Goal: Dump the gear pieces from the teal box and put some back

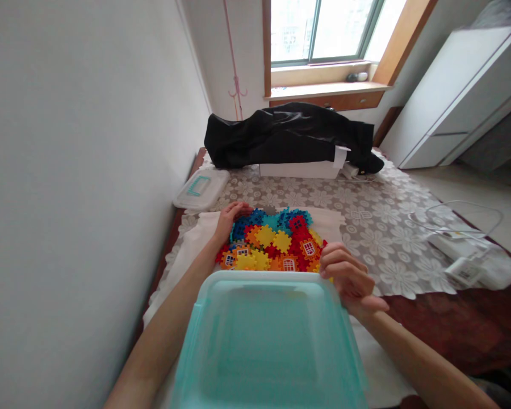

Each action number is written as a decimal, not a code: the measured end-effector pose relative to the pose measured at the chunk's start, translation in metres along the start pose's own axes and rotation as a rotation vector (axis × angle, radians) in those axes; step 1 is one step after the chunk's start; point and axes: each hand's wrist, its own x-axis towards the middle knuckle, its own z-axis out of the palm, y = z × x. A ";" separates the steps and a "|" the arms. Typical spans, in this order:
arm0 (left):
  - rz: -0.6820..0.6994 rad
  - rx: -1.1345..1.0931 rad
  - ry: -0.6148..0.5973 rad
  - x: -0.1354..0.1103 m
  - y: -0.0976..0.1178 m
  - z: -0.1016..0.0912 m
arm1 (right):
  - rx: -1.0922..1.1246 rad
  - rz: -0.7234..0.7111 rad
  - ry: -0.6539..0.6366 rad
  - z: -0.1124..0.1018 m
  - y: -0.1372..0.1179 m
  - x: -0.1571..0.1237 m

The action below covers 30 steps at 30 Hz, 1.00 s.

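Note:
A heap of interlocking plastic puzzle blocks [272, 241] in red, yellow, blue and orange lies on a white cloth [327, 222], some printed with little windows. My left hand [231, 221] rests open at the heap's left edge, its fingertips against the blue pieces. A translucent teal plastic box or lid [268, 341] fills the near foreground, just in front of the heap. Its upper right corner meets the curled fingers of my right hand [348, 278]. I cannot tell whether those fingers grip it.
A white lace tablecloth [392, 227] covers the surface. Beyond the heap lie a white-and-teal plastic lid [201, 189] and a black fabric bundle [289, 136] on a white box [300, 169]. White cables and a charger [460, 250] lie at right. A white wall runs along the left.

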 end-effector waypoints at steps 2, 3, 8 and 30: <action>0.002 -0.007 -0.004 0.001 -0.002 -0.001 | -0.035 0.083 0.061 -0.005 0.010 -0.003; 0.003 -0.015 -0.006 0.002 -0.003 -0.001 | -0.072 0.133 0.085 -0.008 0.015 -0.004; 0.030 -0.040 -0.019 0.006 -0.007 -0.001 | -0.386 0.298 -0.070 -0.023 0.043 -0.008; 0.120 0.053 -0.029 0.006 -0.013 -0.003 | -0.557 0.729 -0.273 -0.018 0.091 -0.002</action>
